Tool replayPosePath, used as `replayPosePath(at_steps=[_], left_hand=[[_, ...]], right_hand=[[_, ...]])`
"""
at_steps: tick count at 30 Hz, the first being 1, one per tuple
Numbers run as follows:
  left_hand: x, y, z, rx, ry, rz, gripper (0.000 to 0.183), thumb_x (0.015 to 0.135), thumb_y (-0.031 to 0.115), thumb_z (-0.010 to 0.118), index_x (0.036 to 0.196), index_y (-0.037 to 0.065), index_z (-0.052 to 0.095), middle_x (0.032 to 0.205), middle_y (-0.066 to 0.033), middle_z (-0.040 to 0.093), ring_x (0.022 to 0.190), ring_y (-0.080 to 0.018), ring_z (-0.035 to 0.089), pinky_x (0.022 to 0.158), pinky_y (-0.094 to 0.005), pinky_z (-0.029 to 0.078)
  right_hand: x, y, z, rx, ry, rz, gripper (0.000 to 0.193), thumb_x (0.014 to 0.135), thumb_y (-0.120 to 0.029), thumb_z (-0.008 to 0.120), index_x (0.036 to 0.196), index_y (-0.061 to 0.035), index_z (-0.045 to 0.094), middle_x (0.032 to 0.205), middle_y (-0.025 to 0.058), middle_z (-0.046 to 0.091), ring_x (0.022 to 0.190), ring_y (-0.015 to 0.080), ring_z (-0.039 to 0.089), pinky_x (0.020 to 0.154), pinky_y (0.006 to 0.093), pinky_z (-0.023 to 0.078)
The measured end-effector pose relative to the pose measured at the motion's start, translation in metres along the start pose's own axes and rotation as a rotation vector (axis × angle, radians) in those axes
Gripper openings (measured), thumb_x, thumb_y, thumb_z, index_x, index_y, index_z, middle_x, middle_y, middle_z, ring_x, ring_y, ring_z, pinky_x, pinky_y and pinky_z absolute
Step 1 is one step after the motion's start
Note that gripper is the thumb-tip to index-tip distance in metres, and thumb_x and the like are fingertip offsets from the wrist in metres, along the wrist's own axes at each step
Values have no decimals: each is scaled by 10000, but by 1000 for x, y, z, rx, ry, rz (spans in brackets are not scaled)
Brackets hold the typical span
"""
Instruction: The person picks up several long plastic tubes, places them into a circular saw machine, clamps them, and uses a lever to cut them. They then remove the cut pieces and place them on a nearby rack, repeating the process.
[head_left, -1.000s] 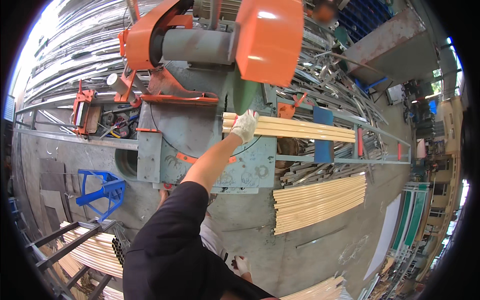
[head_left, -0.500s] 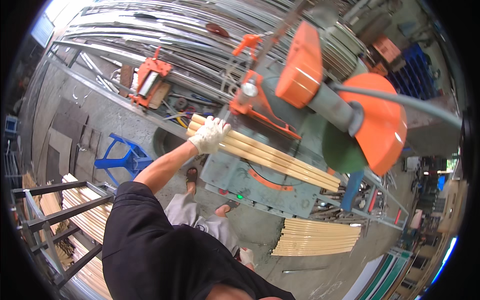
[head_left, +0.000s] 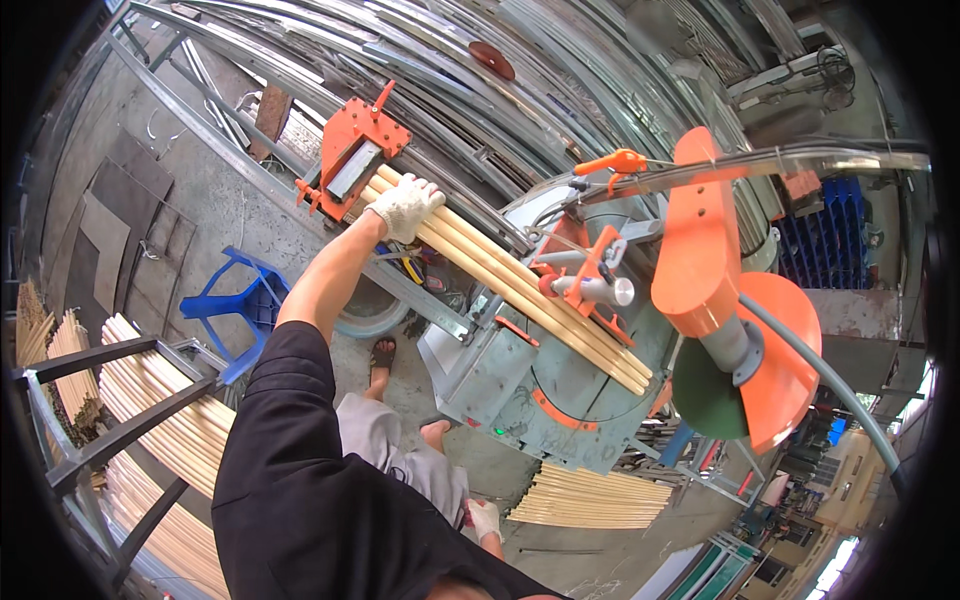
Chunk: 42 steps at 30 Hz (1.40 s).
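Observation:
Gloved in white, my left hand [head_left: 408,207] is closed over a small bundle of long cream tubes [head_left: 520,288] near their left end. That end reaches the orange end stop [head_left: 362,150] on the rail. The tubes' right end lies across the grey-green table [head_left: 560,375] of a cut-off saw, by the orange clamp [head_left: 598,285]. To the right of the tubes are the saw's green disc [head_left: 708,390] and orange guard [head_left: 785,345]. My right hand [head_left: 485,518], also gloved, hangs low beside my leg; its fingers are not clear.
More cream tubes lie stacked [head_left: 590,497] beyond the saw table and on a dark metal rack [head_left: 115,440] at left. A blue plastic stool [head_left: 238,305] stands on the floor. Metal profiles [head_left: 560,110] fill the back. A thick grey cable [head_left: 825,370] hangs right of the saw.
My left hand has brought the tubes leftward and back, so their left end is now at the orange end stop. The view has shifted; my right hand stays low.

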<state>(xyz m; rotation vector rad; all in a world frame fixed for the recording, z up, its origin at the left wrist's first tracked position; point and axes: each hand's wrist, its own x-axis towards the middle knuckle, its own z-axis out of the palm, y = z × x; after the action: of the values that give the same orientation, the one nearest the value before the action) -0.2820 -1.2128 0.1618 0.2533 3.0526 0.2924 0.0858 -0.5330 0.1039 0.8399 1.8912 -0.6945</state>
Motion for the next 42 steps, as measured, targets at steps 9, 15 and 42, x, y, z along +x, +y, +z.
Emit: replayPosePath(at_steps=[9, 15, 42], left_hand=[[-2, -43, 12, -108, 87, 109, 681, 552, 114, 765, 1206, 48, 590, 1150, -120, 614, 1126, -322, 593, 1038, -417, 422], [1, -39, -4, -91, 4, 85, 744, 565, 249, 843, 1227, 42, 573, 1145, -138, 608, 1120, -330, 587, 1044, -449, 406], [43, 37, -20, -234, -82, -88, 851, 753, 544, 778, 1433, 85, 552, 1453, -172, 547, 1401, -367, 460, 1192, -594, 247]], right_hand=[[-15, -58, -4, 59, 31, -10, 361, 908, -263, 722, 1116, 32, 710, 824, 82, 711, 646, 169, 687, 550, 312, 557], [19, -98, -12, 112, 53, -161, 252, 957, -215, 695, 1088, 1, 689, 867, 77, 721, 664, 156, 682, 533, 300, 543], [44, -89, 3, 80, 23, -175, 253, 942, -224, 702, 1127, -52, 720, 915, 45, 743, 696, 128, 687, 567, 280, 522]])
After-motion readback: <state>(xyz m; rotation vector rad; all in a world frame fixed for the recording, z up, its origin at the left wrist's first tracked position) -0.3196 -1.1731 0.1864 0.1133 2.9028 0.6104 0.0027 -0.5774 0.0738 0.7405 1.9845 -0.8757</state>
